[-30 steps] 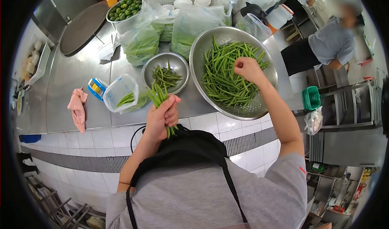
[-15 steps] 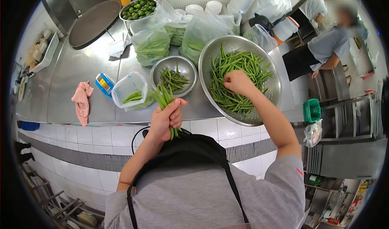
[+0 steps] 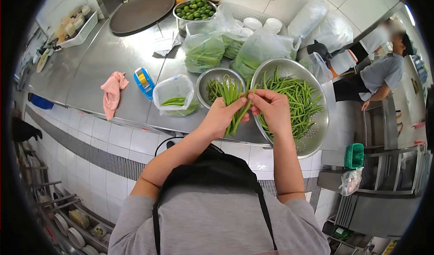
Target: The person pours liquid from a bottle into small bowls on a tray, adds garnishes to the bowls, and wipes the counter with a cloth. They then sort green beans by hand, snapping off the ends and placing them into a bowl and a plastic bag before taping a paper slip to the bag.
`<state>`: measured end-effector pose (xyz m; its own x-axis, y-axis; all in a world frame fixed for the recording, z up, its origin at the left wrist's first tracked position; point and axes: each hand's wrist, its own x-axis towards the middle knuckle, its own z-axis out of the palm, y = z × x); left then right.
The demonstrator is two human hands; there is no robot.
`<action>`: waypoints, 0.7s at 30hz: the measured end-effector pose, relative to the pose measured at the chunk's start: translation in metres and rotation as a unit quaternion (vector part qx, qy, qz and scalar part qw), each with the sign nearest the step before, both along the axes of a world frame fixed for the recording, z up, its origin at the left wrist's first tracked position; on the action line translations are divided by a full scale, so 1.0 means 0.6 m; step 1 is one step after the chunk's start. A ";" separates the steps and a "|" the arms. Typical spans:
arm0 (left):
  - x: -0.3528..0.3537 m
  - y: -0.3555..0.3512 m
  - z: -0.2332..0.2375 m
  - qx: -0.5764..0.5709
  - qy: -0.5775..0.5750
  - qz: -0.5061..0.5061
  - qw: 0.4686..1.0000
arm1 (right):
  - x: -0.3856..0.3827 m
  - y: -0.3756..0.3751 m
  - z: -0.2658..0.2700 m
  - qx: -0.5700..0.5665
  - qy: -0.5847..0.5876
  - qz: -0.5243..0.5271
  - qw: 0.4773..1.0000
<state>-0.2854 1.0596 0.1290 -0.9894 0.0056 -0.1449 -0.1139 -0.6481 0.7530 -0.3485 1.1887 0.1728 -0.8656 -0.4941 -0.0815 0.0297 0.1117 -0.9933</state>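
Note:
A bunch of green beans (image 3: 231, 97) is gripped in my left hand (image 3: 224, 116), in front of the small metal bowl (image 3: 202, 77). My right hand (image 3: 272, 109) pinches a bean at the right side of the bunch, over the left rim of the large perforated colander (image 3: 323, 140). Many loose green beans (image 3: 296, 101) fill that colander. Darker bean pieces lie in the small bowl, partly hidden by the bunch. An open plastic bag (image 3: 174, 92) with some beans stands left of the small bowl.
Bean-filled bags (image 3: 203, 51), a pot of limes (image 3: 195, 11) and stacked white dishes (image 3: 272, 25) stand behind. To the left are a blue tape dispenser (image 3: 144, 83), a pink cloth (image 3: 114, 94) and a round tray (image 3: 142, 13). Another person (image 3: 379, 76) stands at the right.
My right hand has come out of the colander to the bunch and now pinches a bean there. My left hand has moved right with the bunch. The head view has shifted.

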 end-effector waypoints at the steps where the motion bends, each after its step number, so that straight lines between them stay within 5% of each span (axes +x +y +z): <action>1: 0.009 -0.007 0.000 0.000 -0.006 0.005 1.000 | 0.005 -0.007 -0.009 -0.025 -0.002 -0.021 0.999; 6: 0.058 -0.046 0.013 -0.180 -0.030 -0.020 0.983 | 0.025 -0.041 -0.053 -0.053 0.072 0.037 0.995; 10: 0.101 -0.073 0.010 -0.112 -0.056 -0.037 0.991 | 0.051 -0.063 -0.035 -0.079 -0.034 0.045 0.995; 13: 0.128 -0.107 0.008 -0.204 -0.099 -0.034 0.973 | 0.047 -0.070 -0.032 -0.037 0.322 0.053 0.945; 14: 0.134 -0.115 0.013 -0.232 -0.100 -0.034 0.967 | 0.047 -0.073 -0.032 -0.038 0.312 0.062 0.947; 16: 0.146 -0.130 0.017 -0.289 -0.108 -0.035 0.950 | 0.047 -0.080 -0.036 0.037 0.502 0.200 0.841; 21: 0.163 -0.147 0.046 -0.471 -0.127 -0.033 0.872 | 0.049 -0.082 -0.057 0.111 0.506 0.265 0.813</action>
<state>-0.1879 0.9711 0.1569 -0.9272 -0.1785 -0.3294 -0.3673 0.2598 0.8931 -0.3188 1.1396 0.1383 -0.2157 -0.8897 0.4024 -0.9010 0.0225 -0.4332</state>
